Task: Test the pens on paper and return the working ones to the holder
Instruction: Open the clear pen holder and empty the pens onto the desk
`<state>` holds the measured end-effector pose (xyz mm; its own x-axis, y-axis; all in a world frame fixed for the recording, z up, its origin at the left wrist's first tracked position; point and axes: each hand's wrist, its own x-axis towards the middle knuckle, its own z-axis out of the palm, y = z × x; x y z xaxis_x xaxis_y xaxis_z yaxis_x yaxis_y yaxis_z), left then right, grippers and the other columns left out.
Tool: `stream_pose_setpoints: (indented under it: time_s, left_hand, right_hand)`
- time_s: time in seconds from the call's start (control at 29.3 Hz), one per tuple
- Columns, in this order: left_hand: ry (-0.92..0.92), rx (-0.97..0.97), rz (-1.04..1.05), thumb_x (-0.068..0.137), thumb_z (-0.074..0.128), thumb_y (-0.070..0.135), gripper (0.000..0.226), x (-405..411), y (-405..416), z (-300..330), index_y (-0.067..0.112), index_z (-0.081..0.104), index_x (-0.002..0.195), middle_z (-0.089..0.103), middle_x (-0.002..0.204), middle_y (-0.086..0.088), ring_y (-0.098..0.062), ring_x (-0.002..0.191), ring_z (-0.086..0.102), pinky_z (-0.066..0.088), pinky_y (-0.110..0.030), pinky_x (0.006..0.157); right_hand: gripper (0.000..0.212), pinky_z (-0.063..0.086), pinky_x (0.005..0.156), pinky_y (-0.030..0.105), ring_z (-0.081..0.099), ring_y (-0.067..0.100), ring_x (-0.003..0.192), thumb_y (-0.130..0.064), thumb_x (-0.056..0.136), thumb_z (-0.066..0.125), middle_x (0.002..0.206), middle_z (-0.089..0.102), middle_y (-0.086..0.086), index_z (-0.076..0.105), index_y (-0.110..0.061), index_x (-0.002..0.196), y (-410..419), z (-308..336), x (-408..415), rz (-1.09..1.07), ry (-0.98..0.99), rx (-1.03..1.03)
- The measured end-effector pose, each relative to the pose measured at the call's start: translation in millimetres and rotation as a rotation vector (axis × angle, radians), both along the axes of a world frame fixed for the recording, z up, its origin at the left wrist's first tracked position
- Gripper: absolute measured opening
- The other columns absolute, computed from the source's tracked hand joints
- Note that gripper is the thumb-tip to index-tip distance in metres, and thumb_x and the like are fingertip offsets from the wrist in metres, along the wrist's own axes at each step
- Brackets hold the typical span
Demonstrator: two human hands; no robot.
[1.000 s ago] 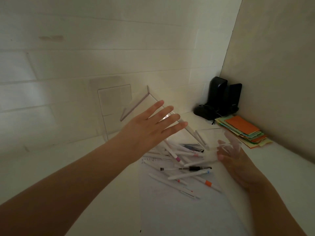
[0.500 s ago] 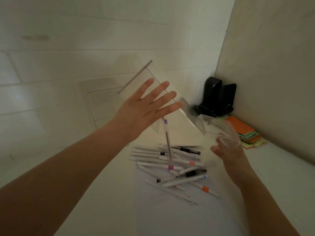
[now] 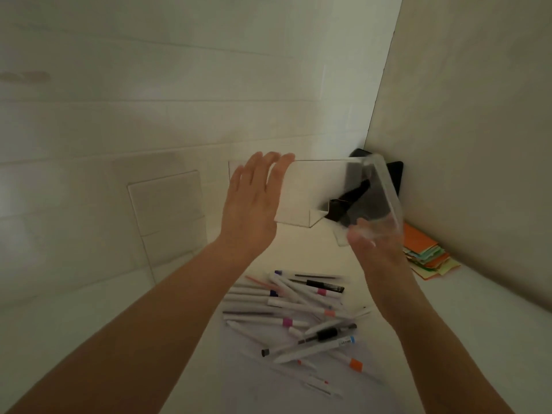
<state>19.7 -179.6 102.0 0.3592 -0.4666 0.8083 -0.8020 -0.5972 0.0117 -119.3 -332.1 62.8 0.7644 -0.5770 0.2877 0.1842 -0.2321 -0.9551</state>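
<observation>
Left hand (image 3: 249, 204), fingers straight, flat against the left end of the clear holder (image 3: 322, 192), held aloft at frame centre. Right hand (image 3: 370, 249) at its lower right corner; grip blurred, cannot tell. Pens (image 3: 298, 318) lie heaped on paper (image 3: 268, 392), lower centre.

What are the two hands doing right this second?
Left hand: open, straight fingers pressed flat against the clear plastic pen holder.
Right hand: supports the holder's other end; its grip cannot be told through the plastic.
</observation>
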Motion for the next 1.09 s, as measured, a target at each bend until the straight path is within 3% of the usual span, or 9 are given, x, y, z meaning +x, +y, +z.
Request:
stream_pose_setpoints:
  time_s: [0.17,0.38,0.55,0.62,0.72,0.79,0.89,0.99,1.09]
  left_hand:
    - [0.645,-0.203,-0.219,0.054,0.078,0.002,0.111,8.9,1.1,-26.5,0.018,0.011,0.142,0.025,0.142,-0.007,-0.02,0.129,0.029,0.031,-0.035,0.104]
    - [1.027,-0.334,-0.172,0.065,0.079,0.009,0.117,22.3,6.0,-47.7,0.026,-0.005,0.145,0.009,0.152,0.001,-0.016,0.136,0.02,0.023,-0.023,0.097]
    - [1.06,-0.241,-0.067,0.08,0.068,0.013,0.104,23.0,10.8,-58.0,0.017,-0.016,0.142,-0.013,0.154,0.002,-0.013,0.141,-0.001,0.006,-0.02,0.106]
    - [1.099,-0.211,-0.034,0.084,0.063,0.015,0.095,16.0,16.6,-54.1,0.014,-0.011,0.143,-0.012,0.154,0.0,-0.016,0.141,0.01,0.01,-0.026,0.111]
    - [1.109,-0.313,-0.081,0.082,0.065,0.015,0.057,1.3,49.6,-47.9,0.016,0.04,0.134,0.041,0.141,-0.002,-0.005,0.109,0.054,0.049,-0.021,0.088]
    - [1.008,-0.32,-0.028,0.082,0.065,0.02,0.011,-11.2,86.6,-45.3,0.026,0.068,0.09,0.069,0.09,0.004,0.005,0.067,0.061,0.043,-0.005,0.056]
    - [0.962,-0.252,0.234,0.078,0.066,0.037,0.023,-16.3,136.0,-52.0,0.024,0.067,0.059,0.066,0.06,0.007,-0.004,0.054,0.058,0.039,-0.014,0.05]
    - [0.888,-0.218,0.505,0.074,0.063,0.053,0.035,-4.2,159.5,-67.1,0.023,0.058,0.057,0.059,0.059,0.006,-0.015,0.061,0.054,0.035,-0.025,0.057]
    - [0.774,-0.277,0.478,0.076,0.065,0.048,0.035,7.5,164.2,-81.7,0.016,0.054,0.064,0.056,0.069,-0.002,-0.02,0.069,0.05,0.033,-0.029,0.064]
  right_hand:
    - [0.102,0.038,0.104,0.038,0.045,0.017,0.123,-0.032,0.07,0.077,0.139,0.038,0.003,0.007,-0.028,0.144,20.1,26.7,46.0,-0.022,-0.024,-0.019]
    - [0.099,0.035,0.085,0.016,0.038,0.01,0.118,-0.038,0.071,0.076,0.133,0.035,0.003,0.01,-0.025,0.144,46.9,29.2,90.9,-0.041,0.007,-0.186]
    - [0.102,0.04,0.095,0.028,0.039,0.016,0.123,-0.04,0.068,0.077,0.135,0.034,0.005,0.011,-0.024,0.144,60.2,23.5,109.0,-0.054,0.029,-0.243]
    - [0.103,0.037,0.09,0.023,0.038,0.011,0.119,-0.04,0.068,0.077,0.137,0.03,0.003,0.01,-0.023,0.145,68.2,24.2,113.8,-0.044,0.043,-0.287]
    - [0.104,0.033,0.091,0.023,0.035,0.013,0.122,-0.04,0.069,0.077,0.14,0.026,0.005,0.008,-0.022,0.145,73.9,25.3,121.7,-0.014,0.061,-0.311]
    - [0.106,0.032,0.095,0.026,0.032,0.018,0.129,-0.04,0.069,0.077,0.143,0.022,0.006,0.004,-0.023,0.145,71.8,24.9,125.4,0.037,0.089,-0.271]
    - [0.112,0.03,0.103,0.034,0.028,0.02,0.134,-0.039,0.068,0.078,0.148,0.02,0.006,-0.001,-0.027,0.146,71.9,18.6,126.0,0.158,0.168,-0.188]
    - [0.107,0.033,0.104,0.038,0.032,0.019,0.131,-0.039,0.069,0.077,0.144,0.025,0.003,0.003,-0.03,0.145,79.3,10.8,126.5,0.199,0.174,-0.181]
    - [0.095,0.036,0.096,0.032,0.036,0.017,0.126,-0.036,0.075,0.073,0.135,0.031,0.0,0.008,-0.029,0.144,91.7,7.1,129.3,0.259,0.158,-0.179]
